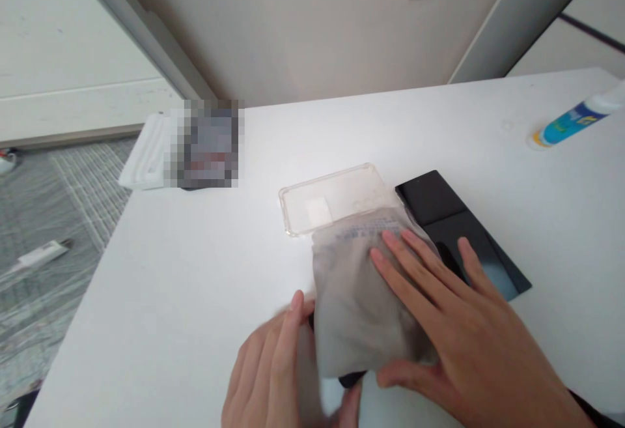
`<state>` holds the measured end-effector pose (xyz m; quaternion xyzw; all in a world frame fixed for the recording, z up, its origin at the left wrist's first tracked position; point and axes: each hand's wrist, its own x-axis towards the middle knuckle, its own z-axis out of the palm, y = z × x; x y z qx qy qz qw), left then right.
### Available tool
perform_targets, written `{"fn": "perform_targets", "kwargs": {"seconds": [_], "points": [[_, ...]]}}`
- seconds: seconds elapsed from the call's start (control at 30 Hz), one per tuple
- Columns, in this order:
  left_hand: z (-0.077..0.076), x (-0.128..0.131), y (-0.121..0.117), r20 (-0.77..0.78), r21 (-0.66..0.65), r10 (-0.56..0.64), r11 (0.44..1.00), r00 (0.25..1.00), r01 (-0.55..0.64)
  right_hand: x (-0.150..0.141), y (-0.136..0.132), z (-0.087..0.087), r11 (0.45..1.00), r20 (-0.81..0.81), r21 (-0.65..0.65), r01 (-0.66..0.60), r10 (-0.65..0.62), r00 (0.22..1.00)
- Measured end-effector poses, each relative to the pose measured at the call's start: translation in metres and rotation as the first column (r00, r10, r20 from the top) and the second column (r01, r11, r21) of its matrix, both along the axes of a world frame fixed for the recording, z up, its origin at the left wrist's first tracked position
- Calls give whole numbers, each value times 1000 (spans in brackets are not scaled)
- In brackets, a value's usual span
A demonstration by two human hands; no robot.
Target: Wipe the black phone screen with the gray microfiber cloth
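Observation:
A thin grey sheet (351, 298) that looks like a soft cloth or pouch, with faint blue print along its top edge, lies over a dark object (352, 379). Only black edges of that object peek out, so its kind is hidden. My left hand (273, 369) is closed around its left side, thumb below and fingers above. Across the sheet my right hand (449, 311) lies flat with fingers spread, touching it. Just beyond the sheet is a clear phone case (336, 197). To the right, partly behind my right hand, is a black flat piece with a crease (439, 203).
A blue and white bottle (569, 125) stands at the right of the white table (170, 311). At the back left are a white packet (146, 154) and a blurred-out dark item (209, 148). The wall (312, 37) runs behind the table; a patterned floor covering (49, 232) shows left.

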<state>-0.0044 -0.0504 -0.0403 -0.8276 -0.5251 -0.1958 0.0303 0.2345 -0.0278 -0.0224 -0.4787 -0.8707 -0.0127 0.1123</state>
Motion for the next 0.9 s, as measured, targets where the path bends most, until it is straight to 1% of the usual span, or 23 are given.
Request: {"fn": "perform_targets", "kwargs": {"seconds": [0.03, 0.07, 0.13, 0.17, 0.2, 0.23, 0.3, 0.33, 0.37, 0.4, 0.5, 0.53, 0.57, 0.63, 0.67, 0.7, 0.73, 0.8, 0.83, 0.87, 0.9], "points": [[1, 1, 0, 6, 4, 8, 1000, 1000, -8, -3, -1, -1, 1000, -28, 16, 15, -14, 1000], [2, 2, 1, -6, 12, 1, 1000, 1000, -1, -7, -2, -3, 999, -66, 43, -8, 10, 998], [4, 1, 1, -71, 25, -38, 999, 997, 40, -13, -5, -6, 989, -130, 92, -115, 126, 983], [4, 1, 1, -95, 31, -57, 998, 994, 60, -14, -5, -7, 982, -143, 119, -147, 163, 976], [5, 1, 2, -101, 32, -57, 998, 993, 60, -12, -4, -6, 980, -116, 91, -179, 189, 975], [5, 2, 2, -84, 33, -39, 999, 996, 42, -8, -2, -5, 984, -71, 56, -169, 173, 982], [6, 6, 2, -19, 19, 8, 1000, 1000, -8, -1, 4, -2, 998, -10, 16, -58, 58, 998], [7, 7, 3, 7, 12, 27, 1000, 1000, -27, 0, 5, -2, 1000, -8, 13, -2, 2, 1000], [7, 7, 3, 13, 4, 30, 1000, 999, -30, -1, 6, -2, 999, -34, 25, 28, -28, 999], [6, 5, 2, 2, 2, 7, 1000, 1000, -7, -4, 5, -2, 999, -71, 43, 19, -16, 997], [3, -2, 0, -92, 0, -80, 997, 992, 81, -16, 1, -5, 987, -150, 103, -122, 136, 979], [2, -5, -1, -99, -7, -88, 996, 991, 88, -17, 1, -4, 986, -136, 89, -140, 151, 979], [0, -6, -2, -83, -19, -73, 997, 994, 71, -14, 2, -4, 991, -104, 67, -114, 121, 987], [-1, -6, -3, -13, -51, -17, 999, 1000, 17, -4, 1, -1, 1000, -22, 27, -11, 11, 1000], [-1, -6, -4, 19, -57, -1, 998, 1000, 2, 2, 0, -1, 999, 3, 34, 27, -27, 1000], [-1, -5, -4, 33, -62, 1, 998, 999, 1, 9, -3, 0, 998, 14, 53, 26, -27, 1000], [-1, -5, -4, 28, -63, -18, 998, 999, 19, 14, -7, 0, 997, 23, 72, -25, 24, 999], [-1, -5, -3, -1, -51, -59, 997, 998, 59, 24, -15, 0, 980, 51, 83, -180, 176, 983], [-1, -4, -2, -8, -54, -68, 996, 998, 68, 29, -17, 0, 974, 73, 78, -213, 207, 976], [0, -4, -2, -3, -59, -66, 996, 998, 66, 32, -19, 0, 978, 97, 69, -196, 189, 977], [0, -3, -1, 11, -56, -52, 997, 999, 53, 34, -20, 0, 987, 115, 61, -146, 139, 984]]}}
